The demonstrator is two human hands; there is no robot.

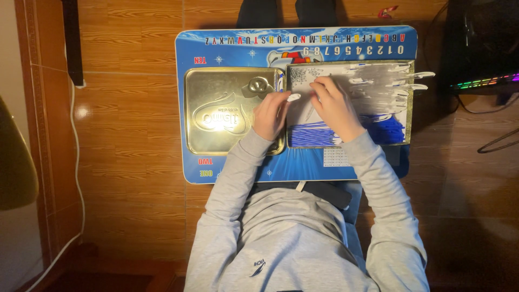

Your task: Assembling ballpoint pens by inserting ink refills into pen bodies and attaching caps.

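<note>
A blue lap table point(238, 48) printed with letters and digits lies across my lap. On its left half rests a gold tin lid point(216, 135). On the right half stands a shallow tray point(409, 103) holding a white sheet point(300, 111) and several white and blue strips point(386, 86). My left hand point(270, 114) sits at the lid's right edge and pinches a small white piece point(293, 97). My right hand point(336, 107) lies on the sheet with bent fingers pressed to its patterned upper part. What is under those fingertips is hidden.
Wooden floor surrounds the table. A white cable point(75, 140) runs down the left side. A keyboard with rainbow lights point(484, 82) and a black cable point(497, 141) lie at the right. A small red object point(388, 11) sits at the top.
</note>
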